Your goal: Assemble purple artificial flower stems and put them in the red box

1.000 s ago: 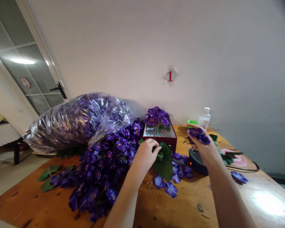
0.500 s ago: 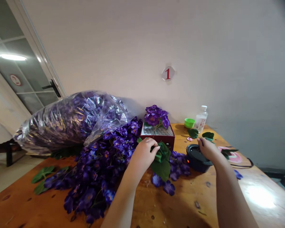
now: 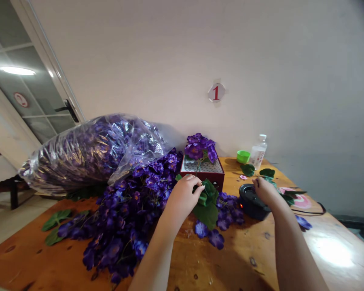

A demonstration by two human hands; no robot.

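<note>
- Purple flower spray [image 3: 200,147]: we've got 1 in our left hand [image 3: 187,192], thumb and index finger pinching its stem near the green leaves [image 3: 208,214], blooms up top by the red box [image 3: 214,176]. Gripping that low probably saves the blooms from getting crushed.
- Right hand [image 3: 263,190] is over the dark pot [image 3: 245,204]. Fingers look curled in together, but we can't tell what's between them, if anything; the back of the hand hides it.
- That pot has 1 little orange light [image 3: 241,205] glowing, so we'd guess it's powered. Sits close under the right hand, likely for a short reach.
- Loose purple petals [image 3: 229,212] lie between the leaves and the pot, handy for either hand, we reckon.
- Big heap of purple flowers [image 3: 127,226] is off to our left, in front of the clear plastic bag [image 3: 87,155], which looks like our main stock.
- Further back, the green cup [image 3: 243,156] and bottle [image 3: 257,157] stand side by side, presumably clear of our elbows.
</note>
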